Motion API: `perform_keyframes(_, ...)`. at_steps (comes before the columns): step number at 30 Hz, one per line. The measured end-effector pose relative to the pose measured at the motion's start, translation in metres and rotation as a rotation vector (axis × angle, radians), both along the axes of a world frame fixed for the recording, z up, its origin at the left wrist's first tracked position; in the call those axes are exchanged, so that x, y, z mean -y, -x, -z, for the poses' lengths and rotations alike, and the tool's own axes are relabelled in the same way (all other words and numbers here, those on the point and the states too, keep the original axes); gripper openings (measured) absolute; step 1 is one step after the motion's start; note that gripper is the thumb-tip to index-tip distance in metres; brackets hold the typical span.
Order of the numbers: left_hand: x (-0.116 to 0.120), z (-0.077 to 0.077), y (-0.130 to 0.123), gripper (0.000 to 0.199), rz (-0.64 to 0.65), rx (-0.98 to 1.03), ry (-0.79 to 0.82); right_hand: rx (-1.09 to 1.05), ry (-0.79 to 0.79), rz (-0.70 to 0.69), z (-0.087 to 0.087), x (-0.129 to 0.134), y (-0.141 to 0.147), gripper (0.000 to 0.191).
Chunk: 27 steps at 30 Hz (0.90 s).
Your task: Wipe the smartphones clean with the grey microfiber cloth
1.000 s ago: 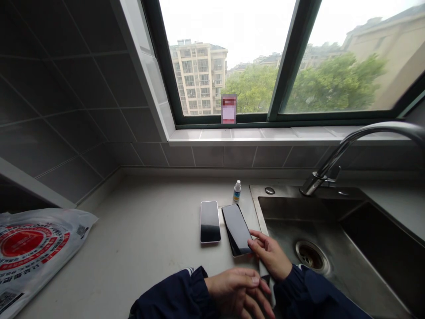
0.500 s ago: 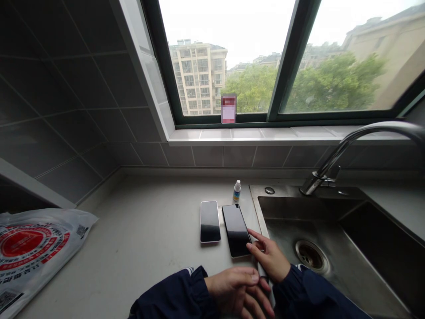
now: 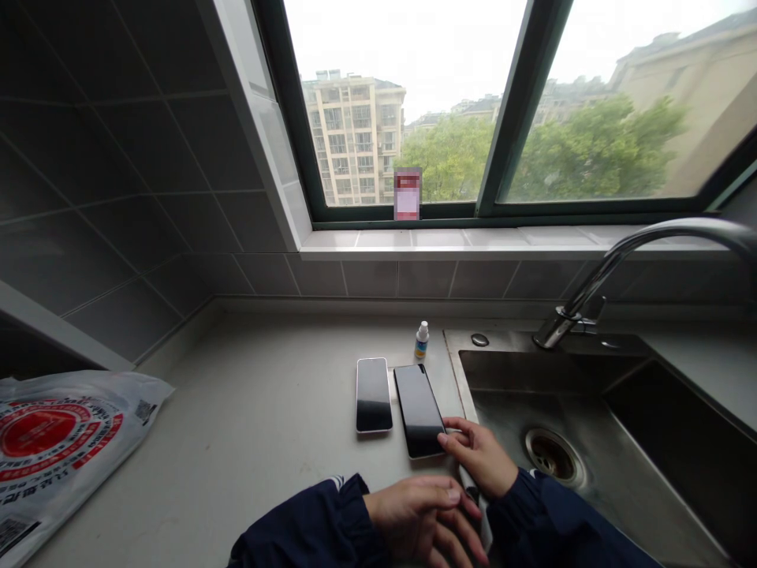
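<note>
Two phones with dark screens lie side by side on the pale counter: a white-edged phone on the left and a larger black phone, slightly tilted, on the right. My right hand has its thumb and fingers at the lower right edge of the black phone. Nearer to me, my left hand is held with fingers apart and slightly curled, holding nothing. A white cloth or tissue shows partly beneath and between my hands. Just behind the phones stands a small white bottle with a blue and yellow label.
To the right is a steel sink with a chrome faucet. A plastic bag with red print lies at the far left. Behind the counter are a tiled wall and a window.
My right index finger has drawn down and inward along the black phone's right edge, closer to the thumb. The black phone has shifted very slightly left. My left hand has hardly moved.
</note>
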State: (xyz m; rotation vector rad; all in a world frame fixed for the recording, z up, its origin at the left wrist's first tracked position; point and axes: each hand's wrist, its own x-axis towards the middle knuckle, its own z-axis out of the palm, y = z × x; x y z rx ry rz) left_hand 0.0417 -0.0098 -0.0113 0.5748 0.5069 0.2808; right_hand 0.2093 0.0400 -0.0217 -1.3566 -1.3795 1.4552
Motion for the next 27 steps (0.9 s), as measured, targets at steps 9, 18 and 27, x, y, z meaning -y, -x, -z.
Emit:
perform_keyframes(9, -0.001, 0.005, 0.0, 0.042, 0.006, -0.008, 0.003, -0.15, 0.075, -0.005, 0.005, 0.001, 0.007, 0.064)
perform_keyframes(18, 0.0, 0.006, -0.001, 0.039, 0.01, 0.032, -0.026, -0.096, 0.038, -0.052, -0.002, -0.006, 0.016, 0.063)
perform_keyframes(27, 0.0, 0.004, 0.0, 0.034, 0.013, 0.059, -0.019, 0.147, -0.182, -0.033, -0.016, -0.003, 0.015, 0.06)
